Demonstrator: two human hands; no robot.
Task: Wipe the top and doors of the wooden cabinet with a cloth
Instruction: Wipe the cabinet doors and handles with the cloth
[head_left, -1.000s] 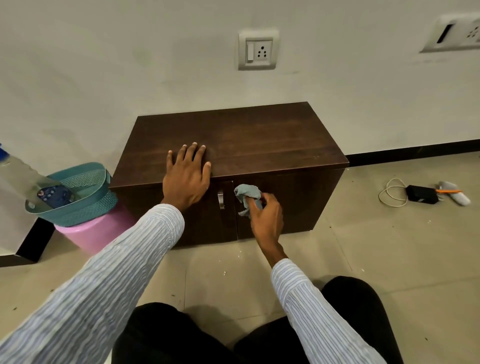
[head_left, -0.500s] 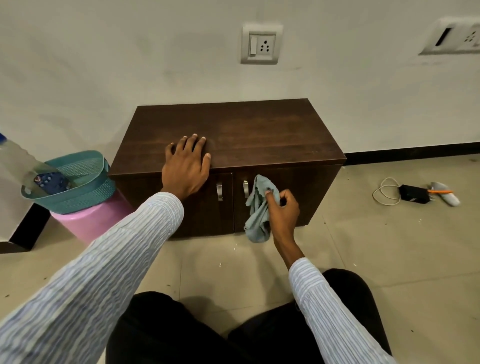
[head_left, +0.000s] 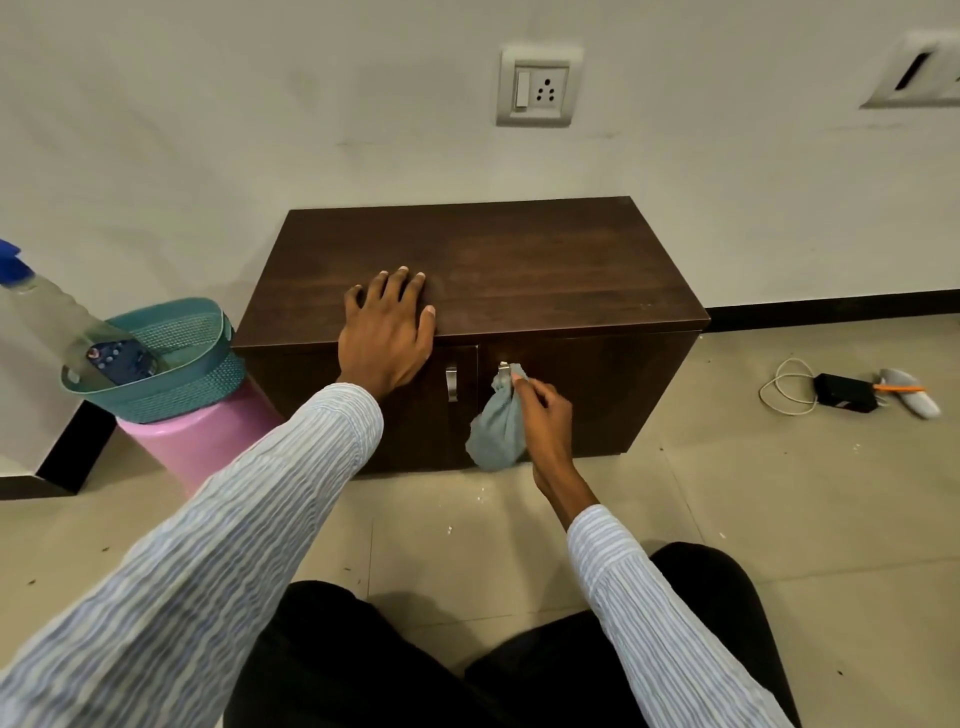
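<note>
A low dark wooden cabinet (head_left: 545, 260) stands against the white wall, both doors closed, each with a metal handle near the middle seam. My left hand (head_left: 387, 332) lies flat on the front edge of the top, fingers spread. My right hand (head_left: 540, 415) pinches a grey-blue cloth (head_left: 496, 426) against the right door, its upper end at the right handle (head_left: 502, 370). The rest of the cloth hangs down the door. The left handle (head_left: 452, 382) is bare.
A teal basket (head_left: 156, 358) with a spray bottle (head_left: 47, 306) sits on a pink stool (head_left: 192, 441) left of the cabinet. On the floor to the right lie a black adapter with white cable (head_left: 841, 392) and a small white tool. My knees are below.
My right hand shifted from the seam between the doors to the right door's handle, and the bunched cloth has unfolded to hang down the door. My left hand stayed put on the top.
</note>
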